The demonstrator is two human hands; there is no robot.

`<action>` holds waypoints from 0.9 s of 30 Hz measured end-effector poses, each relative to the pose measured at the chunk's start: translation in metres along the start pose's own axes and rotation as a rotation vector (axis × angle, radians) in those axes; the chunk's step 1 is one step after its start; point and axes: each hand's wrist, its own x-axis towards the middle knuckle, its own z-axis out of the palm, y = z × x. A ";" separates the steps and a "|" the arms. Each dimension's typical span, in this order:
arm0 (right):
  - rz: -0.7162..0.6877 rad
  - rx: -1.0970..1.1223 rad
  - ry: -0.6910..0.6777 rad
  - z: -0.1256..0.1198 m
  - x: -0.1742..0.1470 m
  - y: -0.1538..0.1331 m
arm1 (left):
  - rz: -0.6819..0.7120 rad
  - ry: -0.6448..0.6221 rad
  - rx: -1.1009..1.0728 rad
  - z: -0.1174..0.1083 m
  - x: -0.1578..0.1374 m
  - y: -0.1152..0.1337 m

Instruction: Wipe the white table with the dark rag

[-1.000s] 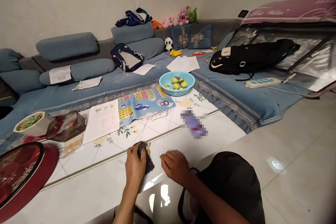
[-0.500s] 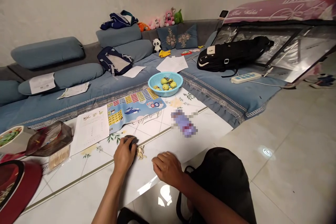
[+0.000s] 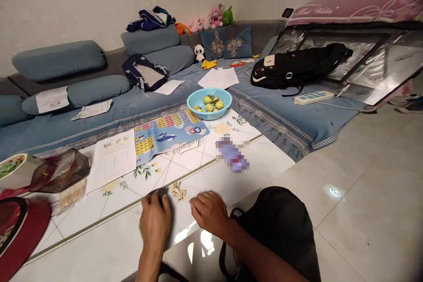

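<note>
Small dark crumpled cloth [image 3: 161,193] pinned flat on glossy white tiled desk [image 3: 109,238] under left hand [image 3: 155,222], grip closed over it. Right hand [image 3: 208,212] just beside, empty, fingers loosely curled.

**Hidden, cropped, blurred**

We see the left hand [image 3: 154,220] motion-blurred and covering most of a dark cloth [image 3: 161,193]; only its top edge peeks out, so we can't tell the grip. A pixelated patch [image 3: 232,155] masks some purple thing on the table [image 3: 109,246]. The red round lid [image 3: 18,233] and green-filled bowl [image 3: 9,166] are cut by the left edge. Fruit in the blue basket [image 3: 209,103] is too small for us to identify. The print on the white sheet [image 3: 114,158] is unreadable.
</note>
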 end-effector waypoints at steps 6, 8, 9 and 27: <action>-0.017 0.010 -0.028 -0.002 -0.001 0.001 | 0.182 -0.005 -0.356 -0.001 0.034 0.031; -0.019 0.014 -0.030 -0.003 -0.001 0.001 | 0.180 0.039 -0.348 -0.007 0.025 0.006; -0.020 0.017 -0.030 -0.003 -0.001 0.002 | 0.155 0.051 -0.302 -0.010 0.014 -0.007; -0.008 0.009 -0.010 0.002 -0.006 0.003 | 0.089 0.268 -0.048 -0.055 -0.006 -0.017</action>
